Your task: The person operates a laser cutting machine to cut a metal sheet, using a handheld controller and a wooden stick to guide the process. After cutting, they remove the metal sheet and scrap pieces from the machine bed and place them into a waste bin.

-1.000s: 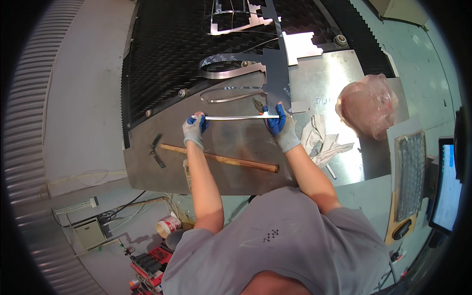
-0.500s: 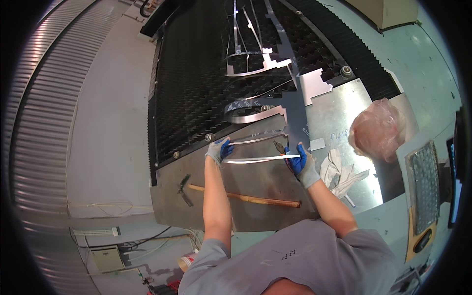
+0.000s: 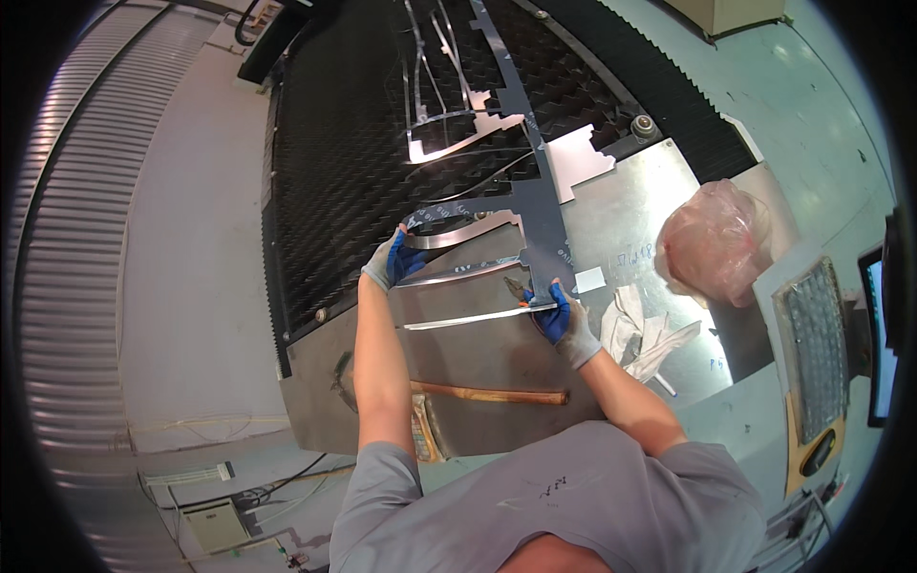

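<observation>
A cut-out metal sheet frame (image 3: 546,239), dark film on one face and bright bare edges, stretches from the bed toward me. Its curved strips reach left. My left hand (image 3: 390,260), in a grey glove with blue palm, is closed at the left end of a curved strip. My right hand (image 3: 565,323), gloved alike, grips the frame's near right corner, where a thin bright strip (image 3: 458,318) runs left. Pliers (image 3: 517,289) lie beside the right hand, their handles partly hidden. Nearer me lies a wooden-handled hammer (image 3: 487,392), its head partly behind my left forearm.
The dark slatted machine bed (image 3: 334,191) extends away from me. Rightward on the metal plate are a white rag (image 3: 645,334), a pen (image 3: 666,384) and a pinkish plastic bag (image 3: 716,244). A covered keyboard (image 3: 812,315) stands far right. A brush (image 3: 425,425) lies by my left elbow.
My left hand has moved farther away, from the nearer strips to a farther curved one. My right hand stays at the corner. The view has shifted, and the brush now shows.
</observation>
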